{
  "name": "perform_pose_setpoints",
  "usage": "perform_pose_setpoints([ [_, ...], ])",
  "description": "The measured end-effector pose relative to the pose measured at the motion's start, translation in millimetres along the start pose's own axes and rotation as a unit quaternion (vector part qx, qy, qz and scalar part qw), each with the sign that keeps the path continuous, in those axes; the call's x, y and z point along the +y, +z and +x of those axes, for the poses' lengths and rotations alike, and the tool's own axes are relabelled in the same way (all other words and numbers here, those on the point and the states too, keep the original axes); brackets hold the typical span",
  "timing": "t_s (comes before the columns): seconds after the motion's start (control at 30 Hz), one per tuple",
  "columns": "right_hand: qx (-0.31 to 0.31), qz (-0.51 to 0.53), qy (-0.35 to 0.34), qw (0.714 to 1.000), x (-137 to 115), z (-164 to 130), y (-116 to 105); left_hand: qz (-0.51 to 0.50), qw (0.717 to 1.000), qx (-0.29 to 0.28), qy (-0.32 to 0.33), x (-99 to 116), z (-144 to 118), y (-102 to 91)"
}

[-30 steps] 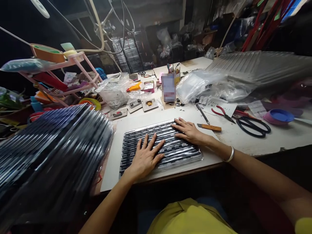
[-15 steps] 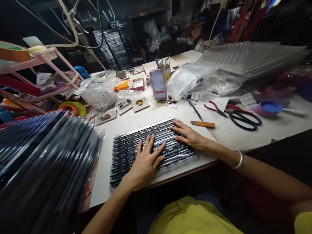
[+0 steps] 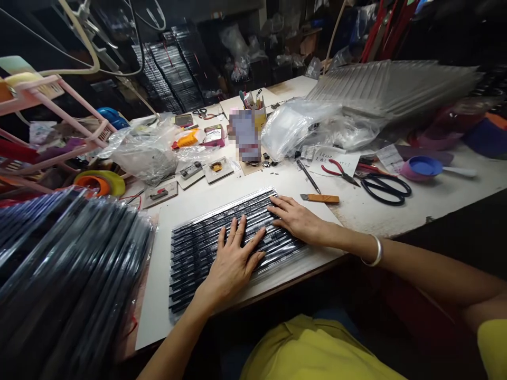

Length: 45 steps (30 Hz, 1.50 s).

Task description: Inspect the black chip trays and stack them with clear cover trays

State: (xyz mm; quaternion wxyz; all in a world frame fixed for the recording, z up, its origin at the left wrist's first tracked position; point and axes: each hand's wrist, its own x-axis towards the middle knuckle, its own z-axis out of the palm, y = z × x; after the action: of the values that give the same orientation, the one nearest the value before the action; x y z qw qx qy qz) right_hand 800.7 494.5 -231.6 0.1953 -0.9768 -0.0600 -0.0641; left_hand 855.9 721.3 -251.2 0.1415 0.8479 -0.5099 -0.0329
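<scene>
A ribbed black tray (image 3: 198, 248) at frame centre is pressed flat by the left hand (image 3: 233, 261) and right hand (image 3: 297, 219), fingers spread apart; bare surface (image 3: 158, 316) is left lower left, near the edge.

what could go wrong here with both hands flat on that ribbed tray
The tray overhangs the white board's near edge, so pressure from the left hand might tip it. The right hand lies close to the utility knife. The tall tray stack beside it leans and may slide.
</scene>
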Motion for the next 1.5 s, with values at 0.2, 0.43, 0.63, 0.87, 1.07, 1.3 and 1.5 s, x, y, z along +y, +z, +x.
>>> perform_pose_setpoints([
  [0.2,0.084,0.018,0.076,0.993,11,-26,1,-0.054,0.994,0.050,-0.084,-41,-31,0.6],
  [0.43,0.094,0.130,0.151,0.975,-11,-54,-5,-0.211,0.911,0.156,-0.318,-95,-98,10.5],
  [0.63,0.093,0.235,0.174,0.952,-19,-53,-12,-0.213,0.908,0.169,-0.320,-93,-102,12.7],
  [0.87,0.069,-0.124,0.058,0.988,-17,-55,1,-0.106,0.942,0.150,-0.280,-99,-102,18.6],
  [1.07,0.029,-0.171,0.007,0.985,-20,-42,-6,-0.032,0.954,0.102,-0.280,-91,-97,14.7],
  [1.3,-0.048,-0.148,-0.063,0.986,-26,6,13,0.015,0.952,0.044,-0.303,-76,-96,4.5],
  [1.5,-0.032,-0.155,-0.050,0.986,-23,10,27,-0.009,0.943,0.042,-0.329,-73,-99,-1.1],
])
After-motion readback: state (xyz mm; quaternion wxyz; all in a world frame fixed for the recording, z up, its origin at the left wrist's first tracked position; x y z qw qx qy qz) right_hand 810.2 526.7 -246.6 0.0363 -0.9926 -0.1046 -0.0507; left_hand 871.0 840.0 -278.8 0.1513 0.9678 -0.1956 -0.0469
